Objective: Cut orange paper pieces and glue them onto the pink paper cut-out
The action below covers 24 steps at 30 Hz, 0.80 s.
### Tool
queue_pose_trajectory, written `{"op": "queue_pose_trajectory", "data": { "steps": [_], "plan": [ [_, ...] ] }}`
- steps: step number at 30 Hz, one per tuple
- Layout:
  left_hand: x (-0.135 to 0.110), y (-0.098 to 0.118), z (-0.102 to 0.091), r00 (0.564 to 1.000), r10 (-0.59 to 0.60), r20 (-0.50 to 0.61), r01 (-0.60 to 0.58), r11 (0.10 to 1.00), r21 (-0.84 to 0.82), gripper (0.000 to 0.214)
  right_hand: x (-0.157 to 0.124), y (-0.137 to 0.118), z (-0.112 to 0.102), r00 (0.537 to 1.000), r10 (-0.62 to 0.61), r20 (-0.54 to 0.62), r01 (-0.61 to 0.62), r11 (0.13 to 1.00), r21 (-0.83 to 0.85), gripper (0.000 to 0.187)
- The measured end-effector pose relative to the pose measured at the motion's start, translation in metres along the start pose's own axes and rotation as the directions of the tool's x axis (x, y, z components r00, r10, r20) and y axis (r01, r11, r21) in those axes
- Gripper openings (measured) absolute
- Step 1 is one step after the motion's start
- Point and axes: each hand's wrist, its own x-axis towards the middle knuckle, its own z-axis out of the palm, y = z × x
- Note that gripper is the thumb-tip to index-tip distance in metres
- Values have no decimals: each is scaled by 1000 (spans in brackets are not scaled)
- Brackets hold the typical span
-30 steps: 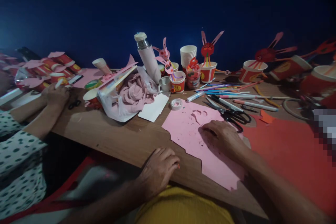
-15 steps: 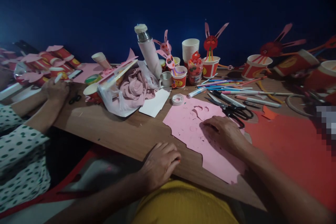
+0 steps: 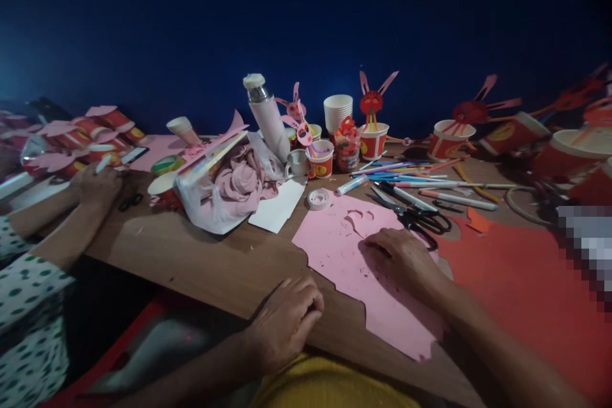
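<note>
My left hand [image 3: 289, 319] rests on the front edge of the wooden table, fingers curled in toward the thumb; whatever may be inside is hidden. Lying on a pink paper sheet [image 3: 329, 255], my right hand [image 3: 401, 258] has its fingers bent and pressed together, their tips turned down out of sight. Cut-out holes, small scraps and dark flecks mark this sheet just beyond the fingers. Black-handled scissors [image 3: 425, 222] lie right behind my right hand, touching the sheet's far edge. A roll of tape [image 3: 318, 199] sits at the sheet's back left corner.
Markers [image 3: 459, 199], pipe cleaners and red paper [image 3: 516, 274] lie to the right. Paper cups [image 3: 373, 142] with rabbit figures line the back, near a thermos [image 3: 268, 116] and a plastic bag [image 3: 205, 207]. At left, a co-worker's hands [image 3: 98, 188] hold a white object.
The view has tipped up slightly, so everything sits lower. My left hand's fingers are more curled than before. My right hand stays at the same spot on the pink sheet.
</note>
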Motion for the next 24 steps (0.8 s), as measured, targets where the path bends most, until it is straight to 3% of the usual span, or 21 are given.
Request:
{"op": "queue_pose_trajectory", "data": {
  "steps": [2, 5, 8, 12, 15, 17, 24],
  "plan": [
    [10, -1, -19, 999, -6, -54, 3, 998, -56, 11, 0, -1, 0, 1000, 6, -8, -6, 1000, -6, 24],
    [42, 1, -61, 957, 66, -283, -83, 995, -50, 11, 1, -4, -1, 1000, 12, -20, -12, 1000, -19, 25],
    [96, 3, -103, 845, 166, -509, -157, 986, 61, 10, 1, -6, -1, 999, 24, -48, -26, 999, -37, 27],
    [181, 5, -140, 827, 121, -548, -91, 992, 81, 9, 1, -8, -3, 997, 67, -46, -69, 997, -43, 27],
    [232, 5, -150, 840, 100, -533, -56, 994, 98, 13, 0, -8, -3, 995, 102, -12, -102, 995, -22, 27],
    [253, 3, -150, 861, 98, -500, -45, 992, 117, 15, -1, -7, -2, 992, 124, -29, -125, 992, -8, 26],
    [279, -7, -147, 905, 92, -416, -10, 981, 194, 16, -2, -7, 0, 990, 139, -32, -137, 989, 48, 28]
  ]
}}
